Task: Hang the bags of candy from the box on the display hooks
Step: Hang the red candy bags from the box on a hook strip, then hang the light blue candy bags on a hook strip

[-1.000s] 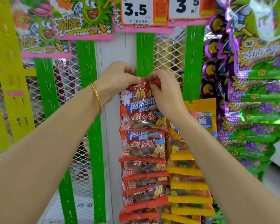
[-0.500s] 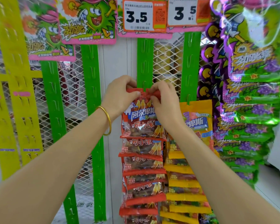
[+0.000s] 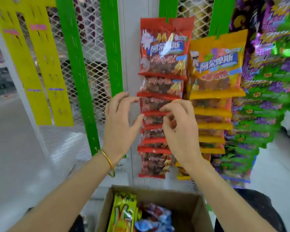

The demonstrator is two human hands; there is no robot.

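A red candy bag (image 3: 164,47) hangs at the top of a column of red bags on a green hook strip (image 3: 166,7). My left hand (image 3: 120,124) and right hand (image 3: 181,129) hover in front of the column's middle. Their fingers are loosely curled and hold nothing. My left thumb lies at the edge of a lower red bag. Below, an open cardboard box (image 3: 157,190) holds a yellow-green bag (image 3: 122,213) and a blue bag (image 3: 156,220).
A column of orange-yellow bags (image 3: 216,64) hangs right of the red ones, and purple-green bags (image 3: 271,81) fill the far right. Bare green strips (image 3: 74,64) and yellow strips (image 3: 45,64) hang on the wire mesh to the left.
Both hands let go of the top red bag, which now hangs on the strip, and dropped to mid-column. The view tilted down, bringing the box into sight.
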